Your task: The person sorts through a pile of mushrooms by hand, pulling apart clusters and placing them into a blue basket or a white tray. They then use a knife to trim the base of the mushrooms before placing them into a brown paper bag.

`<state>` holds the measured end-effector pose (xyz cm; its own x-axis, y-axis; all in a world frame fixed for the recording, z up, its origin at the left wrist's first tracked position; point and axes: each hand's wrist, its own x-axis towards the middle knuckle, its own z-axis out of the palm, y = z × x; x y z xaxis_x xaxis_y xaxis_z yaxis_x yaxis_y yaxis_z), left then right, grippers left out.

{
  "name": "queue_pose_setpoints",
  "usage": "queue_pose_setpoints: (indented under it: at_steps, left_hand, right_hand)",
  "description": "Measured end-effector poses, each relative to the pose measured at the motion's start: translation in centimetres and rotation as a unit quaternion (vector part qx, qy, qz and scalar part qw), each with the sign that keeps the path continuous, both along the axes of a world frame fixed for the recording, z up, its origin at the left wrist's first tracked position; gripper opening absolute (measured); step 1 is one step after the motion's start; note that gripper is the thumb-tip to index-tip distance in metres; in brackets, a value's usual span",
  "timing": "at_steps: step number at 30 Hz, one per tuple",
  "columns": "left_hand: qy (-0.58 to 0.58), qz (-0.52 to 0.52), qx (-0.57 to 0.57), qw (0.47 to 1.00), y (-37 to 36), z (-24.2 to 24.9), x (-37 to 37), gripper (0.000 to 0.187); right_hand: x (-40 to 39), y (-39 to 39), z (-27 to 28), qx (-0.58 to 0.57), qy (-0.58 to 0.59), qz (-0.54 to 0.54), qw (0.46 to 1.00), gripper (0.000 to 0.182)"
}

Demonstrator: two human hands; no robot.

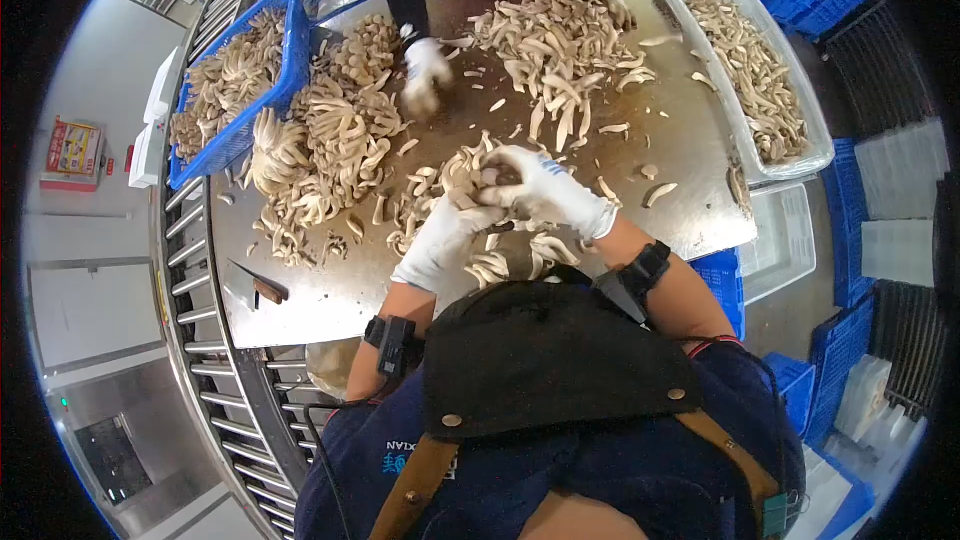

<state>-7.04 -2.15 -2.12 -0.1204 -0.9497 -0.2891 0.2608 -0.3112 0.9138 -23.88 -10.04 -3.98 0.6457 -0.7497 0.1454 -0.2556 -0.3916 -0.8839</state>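
Both of my hands wear white gloves and meet at the near middle of the metal table (690,165). My left hand (440,240) has its fingers closed round a small clump of mushrooms (462,178). From the right, my right hand (535,185) curls its fingers onto the same clump. Loose mushrooms (495,265) lie beneath and beside my hands. A big pile of clustered mushrooms (340,130) is to the left, and a pile of separate ones (560,40) lies farther back.
A blue basket of mushrooms (295,60) stands at the left, a white crate of mushrooms (815,130) at the right. A knife (262,286) lies near the left edge. Across the table a co-worker's gloved hands (426,70) are among mushrooms. Rollers (200,313) run along the left.
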Motion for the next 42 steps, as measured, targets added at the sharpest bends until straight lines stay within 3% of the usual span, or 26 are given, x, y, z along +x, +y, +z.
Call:
queue_pose_setpoints:
  at_steps: [2,3,5,6,7,10,12,14,15,16,17,20,21,24,25,26,28,29,30,32,34,35,38,39,40,42]
  left_hand:
    - [-0.013,-0.041,-0.104,0.994,-0.2,-2.0,1.6,0.03]
    - [-0.056,-0.064,-0.152,0.985,-0.2,-1.6,1.9,0.029]
    - [0.057,-0.004,0.045,0.997,0.2,-0.4,0.5,0.02]
    - [0.056,-0.002,0.007,0.998,0.5,-0.7,0.5,0.02]
    - [0.055,-0.002,-0.036,0.998,0.5,-1.2,0.7,0.02]
    - [0.084,0.063,0.004,0.994,-0.4,-3.3,1.6,0.025]
    - [-0.011,0.043,0.047,0.998,0.0,-0.9,0.6,0.029]
    - [-0.05,0.012,-0.012,0.999,0.2,-2.5,0.4,0.034]
    - [-0.07,-0.016,-0.066,0.995,0.0,-2.0,1.0,0.035]
    - [0.013,0.024,-0.014,1.0,-0.2,-1.7,0.9,0.032]
    - [0.096,0.071,0.034,0.992,-0.4,-0.8,0.7,0.03]
    - [-0.033,-0.073,0.021,0.997,-0.1,-1.5,0.4,0.029]
    - [-0.059,-0.103,0.036,0.992,-0.4,0.2,0.4,0.034]
    - [0.058,-0.019,0.079,0.995,-0.7,-1.0,2.3,0.039]
    - [0.047,-0.057,0.091,0.993,-0.7,-2.7,2.8,0.055]
    - [-0.035,-0.11,0.029,0.993,-0.2,-0.6,1.3,0.061]
    - [0.115,-0.07,0.041,0.99,-0.4,-4.1,1.4,0.061]
    - [-0.12,-0.108,-0.117,0.98,-0.7,-3.9,2.4,0.056]
    - [-0.344,-0.138,-0.264,0.891,-0.8,-3.5,3.9,0.052]
    - [-0.389,-0.135,-0.252,0.876,-0.6,-3.7,3.9,0.044]
    - [-0.032,-0.076,0.057,0.995,-0.7,-4.0,1.7,0.037]
    - [0.037,-0.057,0.048,0.997,-1.0,-1.5,0.7,0.028]
    - [0.101,0.154,0.118,0.976,-1.9,-2.1,1.9,0.017]
    - [0.081,0.148,0.076,0.983,-2.5,-3.5,2.3,0.017]
    - [0.013,0.164,0.022,0.986,-2.6,-5.0,1.8,0.018]
    - [0.055,0.215,-0.004,0.975,-3.0,-4.4,0.4,0.028]
  right_hand:
    - [-1.1,-0.6,0.9,0.289,-0.063,-0.009,0.955,0.039]
    - [-1.1,-0.1,1.5,0.302,-0.195,-0.014,0.933,0.031]
    - [0.0,1.1,2.1,0.147,-0.099,0.045,0.983,0.025]
    - [0.3,1.5,2.3,0.066,-0.049,0.071,0.994,0.021]
    - [0.4,0.9,1.4,0.286,-0.064,0.057,0.954,0.024]
    - [-0.7,-0.3,-1.4,0.347,-0.338,0.0,0.875,0.029]
    - [0.1,1.7,0.9,0.396,-0.319,0.049,0.86,0.028]
    - [1.0,1.2,1.1,0.181,0.01,0.049,0.982,0.033]
    - [0.6,0.7,-0.3,0.304,-0.243,0.041,0.92,0.033]
    - [0.2,0.0,-1.8,0.372,-0.324,-0.005,0.87,0.035]
    - [-0.2,-0.3,-0.8,0.341,-0.258,-0.01,0.904,0.036]
    - [0.8,1.5,-0.1,0.138,-0.067,0.073,0.986,0.04]
    - [0.8,1.3,-0.8,0.445,-0.212,0.081,0.866,0.038]
    - [-0.1,0.3,-0.2,0.315,-0.198,0.01,0.928,0.036]
    - [0.7,1.2,-0.6,0.347,-0.288,0.039,0.892,0.036]
    - [1.1,1.0,-1.7,0.123,-0.109,0.081,0.983,0.035]
    - [1.0,-0.3,-1.9,0.28,-0.105,0.148,0.943,0.035]
    - [0.9,-0.9,-1.9,0.274,-0.136,0.101,0.947,0.033]
    - [0.7,-1.1,-1.6,0.27,-0.165,0.052,0.947,0.031]
    - [0.7,-0.7,-1.0,0.223,-0.121,0.047,0.966,0.028]
    - [1.2,-0.1,-1.1,0.176,-0.065,0.107,0.976,0.027]
    - [1.1,-0.7,-0.8,0.256,-0.108,0.107,0.955,0.03]
    - [-0.4,-2.0,-0.1,0.355,-0.222,0.019,0.908,0.027]
    - [0.6,-1.6,-0.8,0.349,-0.284,-0.066,0.891,0.026]
    - [0.8,-1.5,-1.3,0.385,-0.327,-0.026,0.863,0.027]
    - [1.3,-0.9,-1.1,0.294,-0.211,-0.092,0.928,0.025]
